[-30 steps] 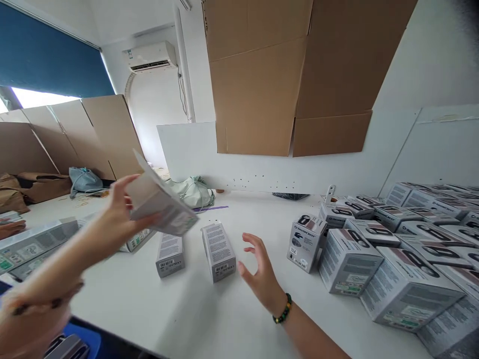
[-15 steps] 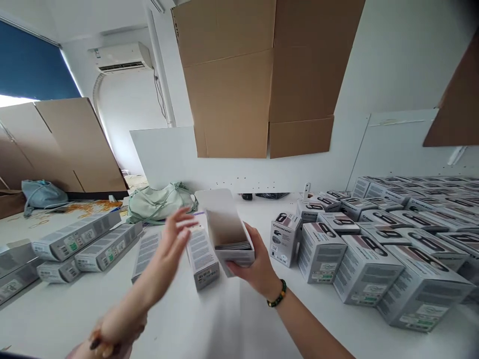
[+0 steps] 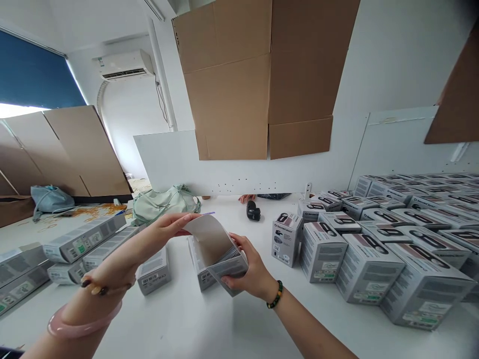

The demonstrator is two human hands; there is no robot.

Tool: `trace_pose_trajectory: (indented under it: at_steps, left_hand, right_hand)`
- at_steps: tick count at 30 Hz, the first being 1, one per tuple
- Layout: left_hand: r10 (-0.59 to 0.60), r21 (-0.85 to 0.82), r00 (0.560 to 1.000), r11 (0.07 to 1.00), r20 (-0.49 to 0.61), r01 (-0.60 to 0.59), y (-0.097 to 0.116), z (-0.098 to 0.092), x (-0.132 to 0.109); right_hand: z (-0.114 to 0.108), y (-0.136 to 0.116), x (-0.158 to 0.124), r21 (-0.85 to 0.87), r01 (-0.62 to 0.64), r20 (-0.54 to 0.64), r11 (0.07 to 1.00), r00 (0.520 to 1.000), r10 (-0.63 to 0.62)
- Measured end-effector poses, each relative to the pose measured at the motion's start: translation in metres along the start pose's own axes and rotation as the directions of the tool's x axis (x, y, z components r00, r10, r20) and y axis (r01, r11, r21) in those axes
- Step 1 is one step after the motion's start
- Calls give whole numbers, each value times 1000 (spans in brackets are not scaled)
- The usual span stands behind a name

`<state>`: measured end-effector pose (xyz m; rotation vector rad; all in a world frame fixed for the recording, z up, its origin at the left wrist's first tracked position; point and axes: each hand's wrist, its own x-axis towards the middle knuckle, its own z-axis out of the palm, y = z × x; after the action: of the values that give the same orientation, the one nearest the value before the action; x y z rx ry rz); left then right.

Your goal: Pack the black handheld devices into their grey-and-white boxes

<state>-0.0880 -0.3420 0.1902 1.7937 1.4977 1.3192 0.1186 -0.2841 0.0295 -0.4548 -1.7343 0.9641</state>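
The long white worktop (image 3: 209, 324) carries packed rows of grey-and-white SilverCrest cardboard boxes (image 3: 366, 269) on the right. Between the hands sits an open grey-and-white cardboard box (image 3: 226, 267). The right hand (image 3: 247, 271) cups it, fingers curled around its side, while the left hand (image 3: 160, 234), fingers extended and unclenched, touches its raised white flap (image 3: 204, 232).

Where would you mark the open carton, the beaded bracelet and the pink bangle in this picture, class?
Open carton (image 3: 228, 269): head view, on its grey outer wall.
Beaded bracelet (image 3: 277, 294): head view, on its beads.
Pink bangle (image 3: 98, 323): head view, on its band.
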Motion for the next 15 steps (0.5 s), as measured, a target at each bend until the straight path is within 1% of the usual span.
trace_pose_trajectory:
  at_steps: [2,3,4,6,8,10,13,15]
  left_hand:
    - [-44,61,989,997,142,35,-3,-4,6]
    - [-49,84,978,996,205,32,-4,-6,9]
    - [-37,100,969,995,243,13,-6,-8,12]
    - [-2,144,961,989,276,-39,-9,-10,16]
    - [23,201,963,976,270,-80,-12,-10,16]
    - [35,242,969,966,244,-96,-16,-8,13]
    - [56,281,988,955,144,-95,-23,-3,9]
    - [93,319,993,941,70,-111,-28,1,8]
  right_hand:
    - [1,0,-1,9,-19,12,1000,1000,19]
    - [1,0,-1,9,-27,17,1000,1000,27]
    - [2,-1,-1,7,-35,22,999,999,35]
    - [2,-1,-2,4,-52,29,999,998,52]
    - [3,-1,-2,0,-73,30,997,997,73]
    - [4,1,-2,-6,-77,32,997,997,77]
    - [7,3,-3,-1,-49,45,999,998,49]
    - [9,3,-4,3,-33,51,999,998,33]
